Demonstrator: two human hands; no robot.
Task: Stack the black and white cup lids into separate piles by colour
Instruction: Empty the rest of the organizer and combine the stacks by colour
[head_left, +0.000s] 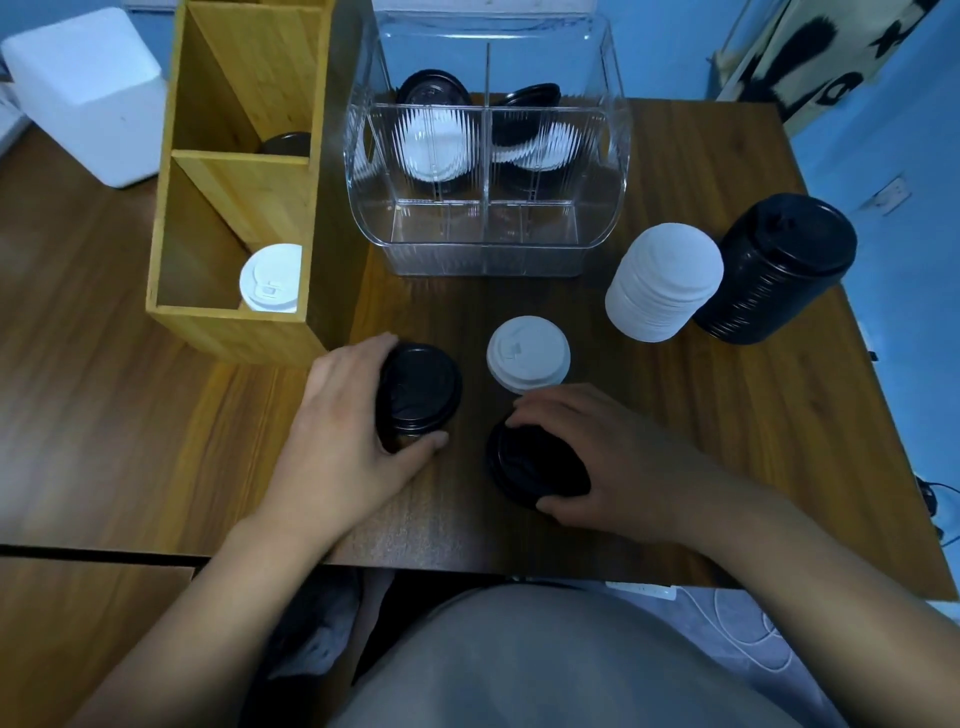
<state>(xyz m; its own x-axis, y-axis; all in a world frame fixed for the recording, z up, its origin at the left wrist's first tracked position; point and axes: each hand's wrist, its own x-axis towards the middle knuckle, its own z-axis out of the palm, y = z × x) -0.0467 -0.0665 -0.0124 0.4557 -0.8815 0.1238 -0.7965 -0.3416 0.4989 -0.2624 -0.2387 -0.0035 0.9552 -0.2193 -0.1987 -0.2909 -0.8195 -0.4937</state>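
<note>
Standing here, I can read no words, numbers or brand marks on anything. The cloth hanging in the upper right of the frame carries bold black shapes, one like a cross and one like a ring, but they spell nothing I can make out. The white lid near the middle of the frame has small raised marks by its sip hole, too small to read.
</note>
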